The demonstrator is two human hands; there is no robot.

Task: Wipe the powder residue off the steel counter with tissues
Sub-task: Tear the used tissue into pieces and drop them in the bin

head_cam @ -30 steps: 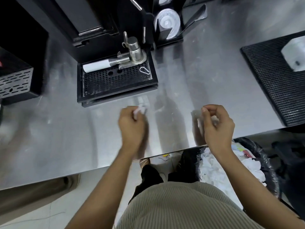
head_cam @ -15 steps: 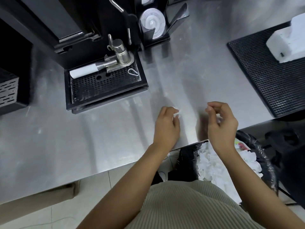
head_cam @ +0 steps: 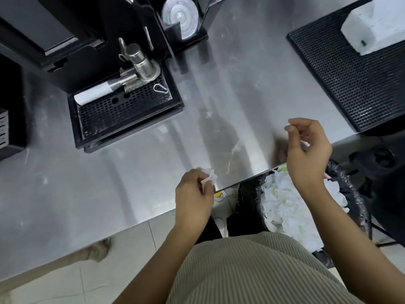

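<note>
My left hand (head_cam: 194,194) grips a small crumpled white tissue (head_cam: 209,176) at the front edge of the steel counter (head_cam: 131,176). My right hand (head_cam: 306,148) hovers over the counter's front right corner with its fingers curled; a bit of white tissue (head_cam: 305,144) shows inside them. A thin pale streak of powder residue (head_cam: 233,153) lies on the steel between the two hands. Faint white smears (head_cam: 45,179) also mark the counter further left.
A black drip tray (head_cam: 122,113) with a steel portafilter (head_cam: 140,66) sits at the back left. A black rubber mat (head_cam: 355,84) carries a white block (head_cam: 372,27) at the right. A black-lined bin (head_cam: 352,189) full of used tissues (head_cam: 289,207) stands below the counter edge.
My left hand with the tissue has slid along the counter toward the front edge, nearer the bin. My right hand has stayed near the front right corner with fingers curled.
</note>
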